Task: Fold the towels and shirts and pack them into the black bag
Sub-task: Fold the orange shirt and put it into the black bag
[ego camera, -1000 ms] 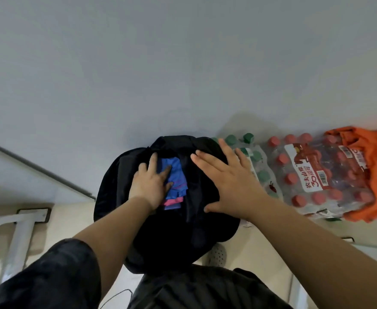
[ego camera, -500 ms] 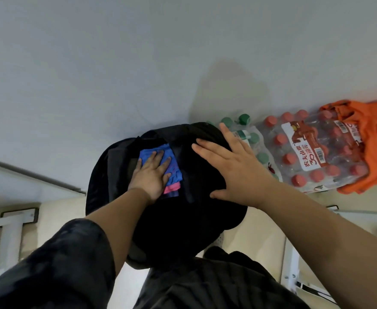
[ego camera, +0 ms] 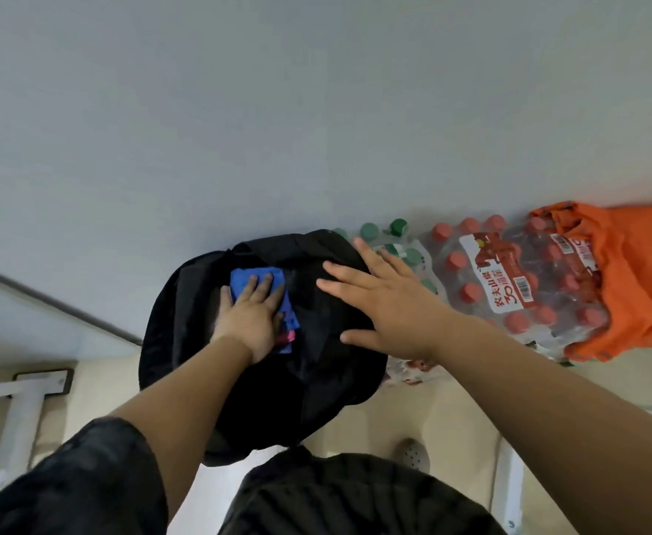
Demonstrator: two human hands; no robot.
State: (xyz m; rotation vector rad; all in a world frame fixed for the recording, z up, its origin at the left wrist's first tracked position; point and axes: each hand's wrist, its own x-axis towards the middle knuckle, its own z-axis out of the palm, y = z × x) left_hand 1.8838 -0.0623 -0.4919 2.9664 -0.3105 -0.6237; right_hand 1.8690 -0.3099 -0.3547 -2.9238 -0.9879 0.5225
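Note:
The black bag [ego camera: 316, 384] stands open on the floor against the grey wall. Inside its mouth lies a folded blue cloth [ego camera: 241, 278] with a pink edge [ego camera: 289, 336] showing below it. My left hand [ego camera: 253, 316] presses flat on the blue cloth, fingers straight. My right hand [ego camera: 386, 307] lies spread on the bag's right flap, fingers straight, thumb toward me. An orange shirt [ego camera: 640, 279] is draped over the bottle pack at the right.
A shrink-wrapped pack of red-capped bottles [ego camera: 509, 287] lies right of the bag, with green-capped bottles [ego camera: 384, 235] behind my right hand. A white metal frame [ego camera: 19, 415] stands at lower left. My dark clothing fills the bottom edge.
My left hand has slid further onto the blue cloth, pushing it deeper into the bag. My right hand has stayed spread on the bag's flap. The view has shifted slightly.

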